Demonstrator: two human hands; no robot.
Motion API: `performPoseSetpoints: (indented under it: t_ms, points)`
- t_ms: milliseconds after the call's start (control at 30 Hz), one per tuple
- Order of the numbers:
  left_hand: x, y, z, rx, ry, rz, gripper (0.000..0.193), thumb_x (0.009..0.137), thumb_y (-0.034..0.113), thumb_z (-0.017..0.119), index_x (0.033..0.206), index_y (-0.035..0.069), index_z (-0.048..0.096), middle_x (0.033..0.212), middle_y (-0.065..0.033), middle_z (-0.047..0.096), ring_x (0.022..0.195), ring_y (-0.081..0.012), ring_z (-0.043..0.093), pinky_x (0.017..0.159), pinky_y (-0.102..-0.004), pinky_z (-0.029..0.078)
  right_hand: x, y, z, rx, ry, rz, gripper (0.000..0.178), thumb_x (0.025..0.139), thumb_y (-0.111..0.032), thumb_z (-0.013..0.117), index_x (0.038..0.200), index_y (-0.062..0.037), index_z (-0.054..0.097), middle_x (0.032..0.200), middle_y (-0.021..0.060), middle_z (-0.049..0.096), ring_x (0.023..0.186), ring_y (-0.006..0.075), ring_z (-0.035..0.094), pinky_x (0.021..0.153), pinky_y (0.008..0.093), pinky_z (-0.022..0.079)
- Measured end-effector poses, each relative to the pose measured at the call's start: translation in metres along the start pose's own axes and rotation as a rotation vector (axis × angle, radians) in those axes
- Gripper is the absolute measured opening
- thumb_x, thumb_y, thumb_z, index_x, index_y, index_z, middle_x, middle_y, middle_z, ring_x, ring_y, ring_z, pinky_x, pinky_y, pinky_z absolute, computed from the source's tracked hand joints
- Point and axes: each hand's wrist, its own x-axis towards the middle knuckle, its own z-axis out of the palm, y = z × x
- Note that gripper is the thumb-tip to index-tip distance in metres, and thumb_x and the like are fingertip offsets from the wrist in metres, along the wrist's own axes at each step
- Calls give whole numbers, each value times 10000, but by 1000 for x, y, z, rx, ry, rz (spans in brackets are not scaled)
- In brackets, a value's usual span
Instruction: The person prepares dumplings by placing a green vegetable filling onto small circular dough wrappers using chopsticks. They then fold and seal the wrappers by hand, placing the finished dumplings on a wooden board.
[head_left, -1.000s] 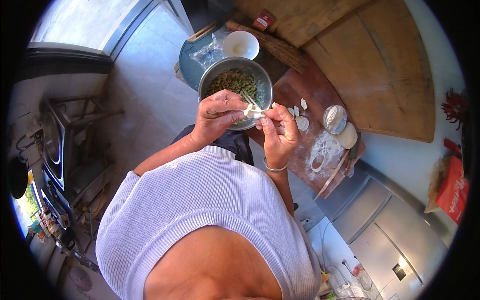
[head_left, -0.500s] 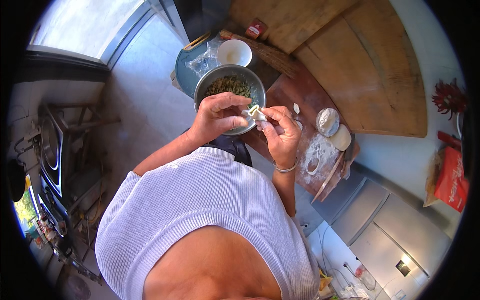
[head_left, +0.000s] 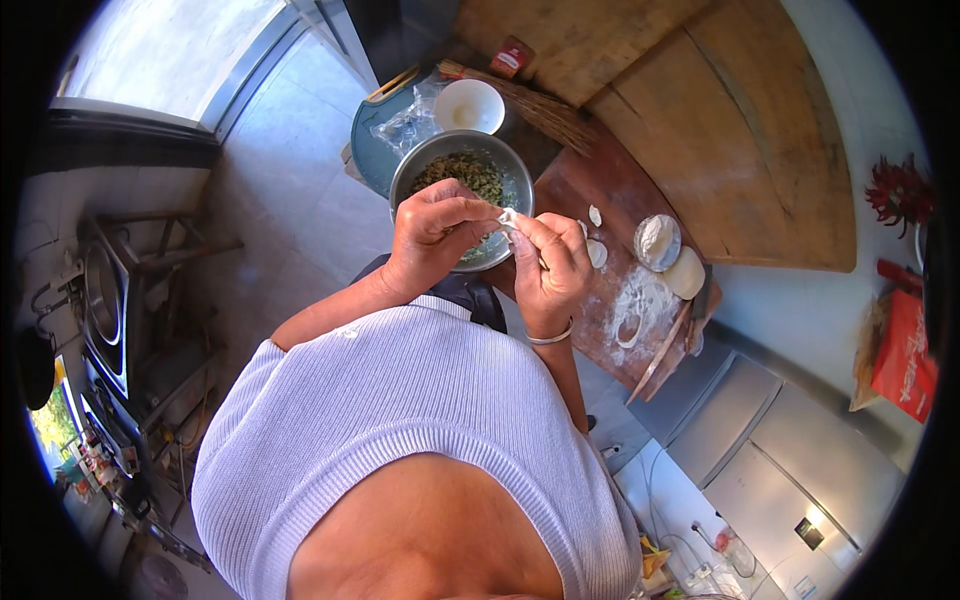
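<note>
My left hand and my right hand meet in front of my chest, and both pinch a small white dumpling wrapper between the fingertips. A thin bracelet sits on my right wrist. Just beyond and partly under the hands stands a round metal bowl of chopped green filling. My fingers hide most of the wrapper.
A reddish wooden board dusted with flour lies to the right, with small dough discs, a flour dish and a dough lump. A white bowl rests on a teal tray. Large wooden boards lie beyond.
A second ago a thin utensil stuck out between my hands over the bowl. Now it is out of sight and both hands' fingers have closed on the wrapper.
</note>
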Motion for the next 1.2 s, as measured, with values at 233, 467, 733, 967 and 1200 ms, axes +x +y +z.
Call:
performPoseSetpoints:
  t_ms: [233, 467, 733, 967, 1200]
  points:
    - [7, 15, -11, 81, -64, -42, 218, 705, -3, 740, 914, 13, 680, 733, -70, 583, 668, -189, 592, 578, -290, 468, 5, 0, 3, 11, -29, -75, 151, 786, -27, 698, 936, -18, 684, 881, 86, 599, 734, 204, 607, 629, 292, 499]
    - [7, 4, -11, 218, -38, 198, 239, 693, -7, 734, 921, 0, 665, 743, -87, 570, 653, -221, 596, 551, -309, 477, 11, 1, 8, 57, -68, -82, 129, 789, -14, 692, 915, -8, 665, 854, 97, 605, 732, 217, 618, 624, 301, 505]
    - [6, -23, 3, 301, -114, 74, 227, 695, -6, 725, 913, -8, 661, 735, -97, 565, 655, -245, 600, 551, -318, 479, -5, 40, 23, 75, -57, 57, 101, 797, -14, 663, 898, -6, 656, 843, 111, 622, 726, 242, 638, 622, 308, 520]
    - [10, -38, 20, 68, -165, -206, 420, 710, -54, 689, 1119, 16, 624, 764, -99, 619, 731, -213, 643, 642, -296, 523, -17, 69, 16, 262, -19, 290, 333, 777, -13, 692, 1105, -17, 635, 811, 63, 598, 692, 138, 598, 616, 253, 511]
    - [21, -43, 40, 237, -218, -96, 366, 710, -49, 682, 1066, 3, 615, 745, -100, 606, 675, -239, 632, 610, -318, 520, -28, 86, 10, 361, 63, 431, 252, 760, 89, 648, 1000, 10, 654, 810, 55, 615, 670, 107, 607, 598, 228, 511]
